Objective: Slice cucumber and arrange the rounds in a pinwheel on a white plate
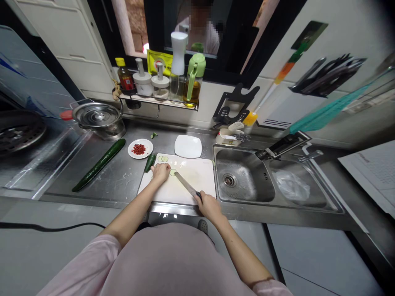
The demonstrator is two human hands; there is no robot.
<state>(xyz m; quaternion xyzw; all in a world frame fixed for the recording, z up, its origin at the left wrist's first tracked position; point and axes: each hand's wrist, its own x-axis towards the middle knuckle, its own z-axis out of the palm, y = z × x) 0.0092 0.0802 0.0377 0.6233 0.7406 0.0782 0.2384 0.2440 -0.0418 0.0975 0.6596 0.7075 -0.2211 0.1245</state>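
In my right hand is the black handle of a kitchen knife; its blade points up and left over the white cutting board. The knife's tip meets a thin round cucumber slice. My left hand rests on the board with curled fingers, its fingertips at that slice's left edge. Behind this hand lie more cucumber slices. A cut piece of cucumber sits at the board's upper left edge, partly beside my left hand.
A whole cucumber lies left on the steel counter. Beyond the board stand a plate of small red pieces and a white square plate. To the right is a sink. A lidded pot and a bottle rack are behind.
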